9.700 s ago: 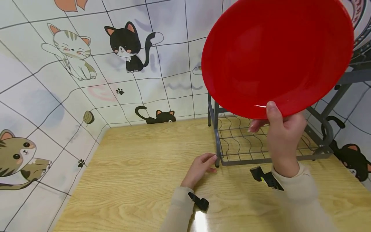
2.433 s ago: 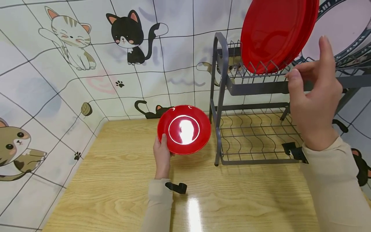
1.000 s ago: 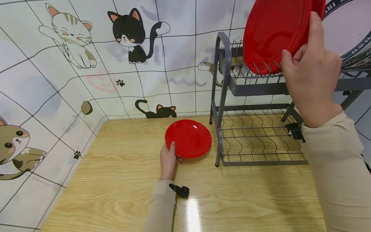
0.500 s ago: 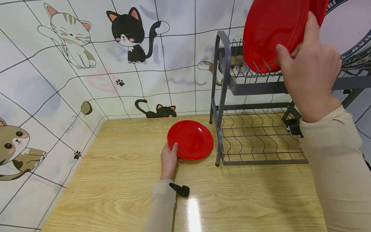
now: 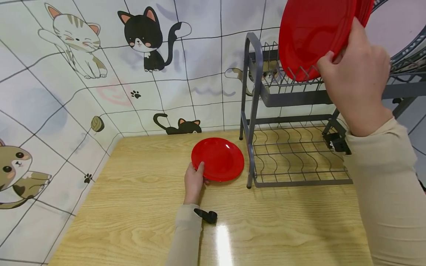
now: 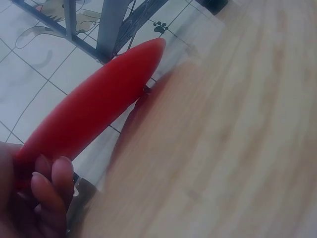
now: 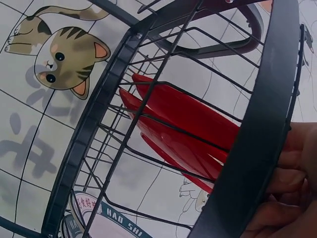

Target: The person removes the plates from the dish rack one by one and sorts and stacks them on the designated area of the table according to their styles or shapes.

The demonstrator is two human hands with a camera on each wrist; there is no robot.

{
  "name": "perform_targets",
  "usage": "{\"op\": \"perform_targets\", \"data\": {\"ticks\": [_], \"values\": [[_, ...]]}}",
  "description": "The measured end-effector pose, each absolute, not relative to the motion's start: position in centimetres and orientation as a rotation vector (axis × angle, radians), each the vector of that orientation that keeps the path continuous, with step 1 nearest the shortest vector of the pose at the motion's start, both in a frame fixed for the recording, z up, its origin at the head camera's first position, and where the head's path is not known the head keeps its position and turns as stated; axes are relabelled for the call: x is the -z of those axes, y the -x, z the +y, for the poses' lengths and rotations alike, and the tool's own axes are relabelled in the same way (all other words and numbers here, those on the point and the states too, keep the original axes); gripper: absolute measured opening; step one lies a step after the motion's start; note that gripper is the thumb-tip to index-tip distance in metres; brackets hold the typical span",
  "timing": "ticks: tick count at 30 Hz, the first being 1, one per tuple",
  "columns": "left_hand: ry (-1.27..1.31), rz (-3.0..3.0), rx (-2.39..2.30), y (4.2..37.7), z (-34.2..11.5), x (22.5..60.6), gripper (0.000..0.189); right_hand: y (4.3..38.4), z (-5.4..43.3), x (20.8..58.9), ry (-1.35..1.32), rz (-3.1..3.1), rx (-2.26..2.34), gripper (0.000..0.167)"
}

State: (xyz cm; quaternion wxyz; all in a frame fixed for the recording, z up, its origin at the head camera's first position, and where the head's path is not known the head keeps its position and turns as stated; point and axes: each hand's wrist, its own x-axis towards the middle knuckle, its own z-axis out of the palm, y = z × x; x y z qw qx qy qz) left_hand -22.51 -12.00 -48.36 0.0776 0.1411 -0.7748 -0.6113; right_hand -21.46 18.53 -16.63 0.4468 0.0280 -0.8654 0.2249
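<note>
My left hand [image 5: 194, 181] holds a red plate [image 5: 219, 159] by its near-left rim, thumb on top and fingers underneath. The left wrist view shows that plate [image 6: 94, 99] side-on and tilted above the table, its shadow below. Several red plates [image 5: 313, 37] stand on edge in the upper tier of a grey dish rack [image 5: 299, 98]. My right hand [image 5: 356, 74] grips the right rim of the front ones, thumb on the near side; its other fingers are mostly hidden. From below, the right wrist view shows those red plates [image 7: 173, 129] leaning between the wires.
Patterned-rim white plates [image 5: 396, 31] stand right of the red ones in the rack. The rack's wire lower tier [image 5: 299, 155] sits low over the wooden table [image 5: 133, 214]. Behind and to the left rises a tiled wall with cat drawings [image 5: 143, 37].
Earlier my right hand held a red plate up and my left touched the rack's foot. Later my left held the small plate, lowering it, and my right took hold of the racked plates.
</note>
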Motion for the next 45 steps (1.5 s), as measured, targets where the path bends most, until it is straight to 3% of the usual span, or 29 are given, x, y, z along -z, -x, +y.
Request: {"op": "perform_targets", "data": {"ticks": [19,45], "values": [[-0.453,-2.386,1.798,22.3,-12.5,48.1,0.042,21.1,18.6,15.7,0.006,-2.316,-0.699,0.055],[-0.432,-2.385,1.831,22.0,-12.5,48.0,0.054,21.4,18.2,18.1,0.070,-1.946,-0.741,0.041]]}}
